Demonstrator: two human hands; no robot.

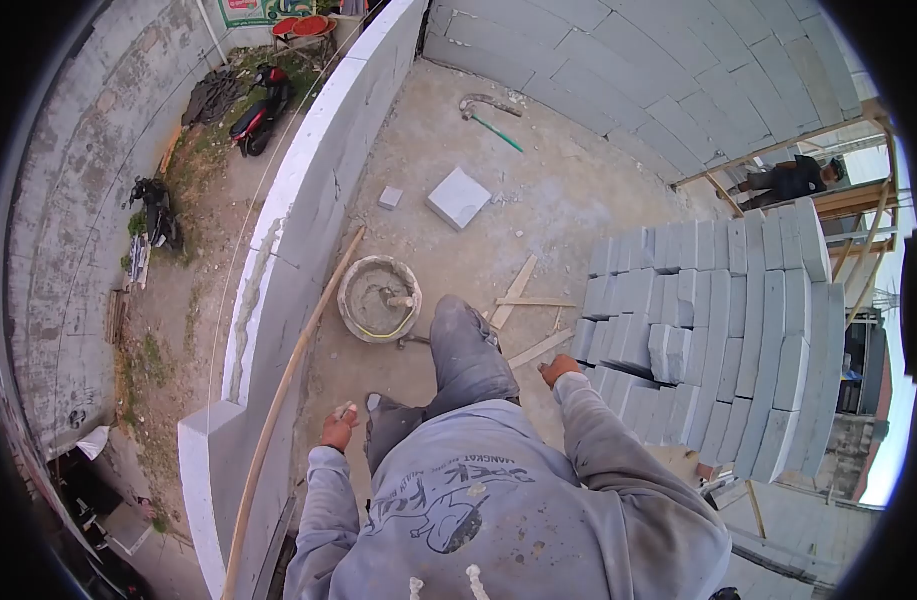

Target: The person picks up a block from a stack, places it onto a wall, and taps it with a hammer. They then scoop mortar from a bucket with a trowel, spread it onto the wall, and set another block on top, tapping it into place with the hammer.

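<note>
The round grey mortar bucket (380,298) stands on the dusty concrete floor (539,190), just beside the long white block wall (319,170) on the left. Inside it there is wet grey mortar, a tool with a pale handle and a thin yellow cord along the near rim. The bucket is crusted with dried cement, so its wall looks rough and thick.

The left hand (339,428) hangs near the low part of the wall. Its grip is closed around a small pale lump (346,410); what the lump is made of I cannot tell. The right hand (559,370) is stretched toward the big stack of light grey rectangular blocks (719,320) on the right. Its fingers are bent, it holds nothing, and it is near the edge of the stack; whether it touches the blocks I cannot tell. The blocks are smooth, with sharp edges, and they are laid in tidy rows.

A long thin wooden pole (289,400) leans along the wall from near to far. Some flat wooden strips (524,300) lie on the floor between the bucket and the stack. Farther away lie one square grey block (459,197) and a small block piece (390,197), well apart from the bucket. Far, near the curved block wall, lies a hammer with a green handle (494,120). Beyond the stack another person in dark clothes (789,180) is on a wooden scaffold.
</note>
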